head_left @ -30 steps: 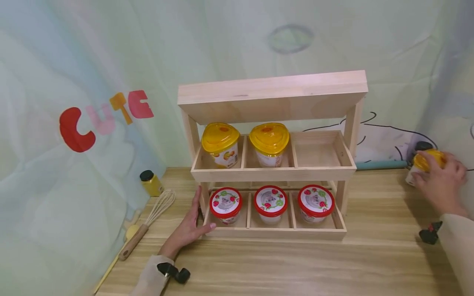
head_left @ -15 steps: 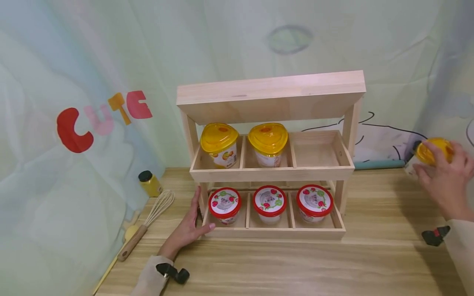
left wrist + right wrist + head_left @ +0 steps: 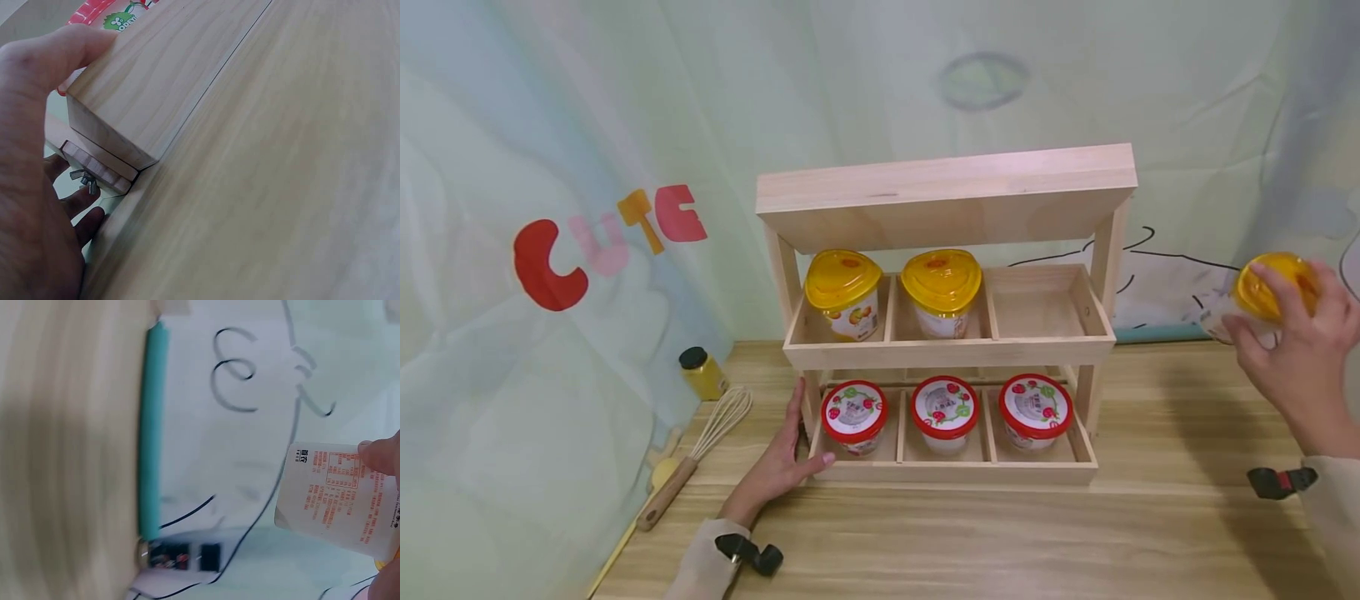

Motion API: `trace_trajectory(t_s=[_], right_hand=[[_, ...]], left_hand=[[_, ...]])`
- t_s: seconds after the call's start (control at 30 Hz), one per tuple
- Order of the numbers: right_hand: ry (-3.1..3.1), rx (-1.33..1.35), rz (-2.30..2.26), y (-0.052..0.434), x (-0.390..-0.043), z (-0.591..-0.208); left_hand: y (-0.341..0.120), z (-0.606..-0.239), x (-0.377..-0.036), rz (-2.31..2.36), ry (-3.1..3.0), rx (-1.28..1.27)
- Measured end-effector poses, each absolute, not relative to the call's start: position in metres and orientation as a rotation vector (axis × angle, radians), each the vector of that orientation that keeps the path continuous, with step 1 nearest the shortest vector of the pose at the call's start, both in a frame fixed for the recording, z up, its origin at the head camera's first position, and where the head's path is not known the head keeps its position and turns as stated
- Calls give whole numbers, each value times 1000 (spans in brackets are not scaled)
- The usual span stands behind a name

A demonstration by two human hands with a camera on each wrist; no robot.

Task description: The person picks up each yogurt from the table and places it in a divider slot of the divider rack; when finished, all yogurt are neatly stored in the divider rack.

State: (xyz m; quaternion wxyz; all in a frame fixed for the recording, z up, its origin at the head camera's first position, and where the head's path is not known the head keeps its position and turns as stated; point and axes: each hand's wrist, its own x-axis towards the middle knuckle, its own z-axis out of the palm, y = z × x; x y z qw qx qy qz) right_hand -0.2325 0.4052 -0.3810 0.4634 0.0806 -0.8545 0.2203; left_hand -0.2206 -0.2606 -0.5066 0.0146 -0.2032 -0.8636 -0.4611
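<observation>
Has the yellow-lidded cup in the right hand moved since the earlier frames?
Yes. The yellow-lidded cup, gripped by the right hand, has risen off the table, now above the teal strip.

Counting what's in front of me

I see three yellow-lidded cups (image 3: 844,293), one in my right hand (image 3: 1296,358), three red-lidded cups (image 3: 854,412), one whisk (image 3: 700,450), one small jar (image 3: 699,372).

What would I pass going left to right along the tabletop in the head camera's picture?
Small yellow bottle → whisk → left hand → wooden rack holding six cups → yellow-lidded cup in the right hand.
</observation>
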Motion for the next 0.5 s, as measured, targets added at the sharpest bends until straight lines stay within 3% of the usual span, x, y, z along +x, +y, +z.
trace_trajectory(t_s=[0.5], right_hand=[[-2035,278,533,362,-208,-338]], left_hand=[[-260,-506,-220,-1426,-2705,-620]])
